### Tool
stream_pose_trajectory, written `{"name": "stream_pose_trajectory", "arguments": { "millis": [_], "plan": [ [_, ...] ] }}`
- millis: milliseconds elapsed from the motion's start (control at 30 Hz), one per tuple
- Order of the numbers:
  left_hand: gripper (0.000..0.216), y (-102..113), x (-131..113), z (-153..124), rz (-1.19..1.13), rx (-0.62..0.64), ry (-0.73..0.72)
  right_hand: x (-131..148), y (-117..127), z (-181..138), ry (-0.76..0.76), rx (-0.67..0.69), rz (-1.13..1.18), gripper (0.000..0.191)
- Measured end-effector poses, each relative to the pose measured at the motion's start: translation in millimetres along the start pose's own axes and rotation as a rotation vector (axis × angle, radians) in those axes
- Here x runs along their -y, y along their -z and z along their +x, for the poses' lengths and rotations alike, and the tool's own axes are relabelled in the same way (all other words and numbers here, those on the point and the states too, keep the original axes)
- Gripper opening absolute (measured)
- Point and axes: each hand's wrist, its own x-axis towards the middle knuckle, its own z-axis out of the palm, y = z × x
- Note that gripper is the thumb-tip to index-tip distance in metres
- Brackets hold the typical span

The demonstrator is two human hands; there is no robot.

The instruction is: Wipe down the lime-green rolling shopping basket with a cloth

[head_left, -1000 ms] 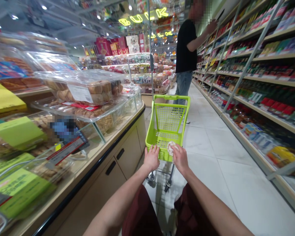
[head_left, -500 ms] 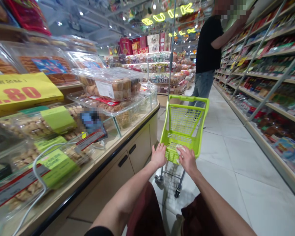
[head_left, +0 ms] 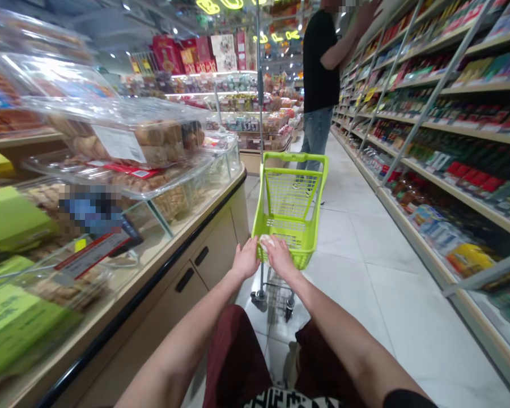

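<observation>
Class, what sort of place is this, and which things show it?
Most likely a supermarket: a green cart stands in the aisle, between stocked shelves and food in clear boxes.

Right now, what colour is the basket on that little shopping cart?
The basket is bright lime green; the head view shows it best.

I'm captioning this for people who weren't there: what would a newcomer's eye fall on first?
Probably the bright green cart mid-aisle, with the left hand at its near left corner and the right hand just beside it, holding a white cloth or tissue. Next, the clear boxes of baked goods stacked at left, and a black-shirted person beyond the cart.
</observation>
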Motion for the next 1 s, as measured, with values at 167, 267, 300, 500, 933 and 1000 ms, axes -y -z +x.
{"name": "stream_pose_trajectory", "arguments": {
  "millis": [167, 267, 300, 500, 933, 1000],
  "plan": [
    [0.072, 0.3, 4.0, -0.4, -0.249, -0.084, 0.040, -35.4, 17.0, -29.2, -0.035, -0.047, 0.028, 0.046],
    [0.062, -3.2, -7.1, -4.2, -0.680, -0.211, 0.177, -30.0, 25.4, -34.7, -0.135, -0.142, 0.137, 0.044],
    [0.056, -4.8, -14.8, -7.2, -0.882, -0.193, 0.236, -21.4, 27.1, -33.5, -0.175, -0.188, 0.208, 0.044],
    [0.035, -16.8, -65.9, -39.6, -1.905, 0.227, 0.396, 37.0, 29.9, -23.5, -0.422, -0.392, 0.617, 0.042],
    [0.030, -62.1, -42.5, -56.2, -1.741, 0.124, 0.616, 31.9, 28.4, -90.4, -0.527, 0.024, 0.688, 0.030],
    [0.029, -64.5, -40.4, -57.6, -1.754, 0.170, 0.562, 35.3, 34.0, -95.4, -0.360, 0.033, 0.463, 0.030]
  ]
}}
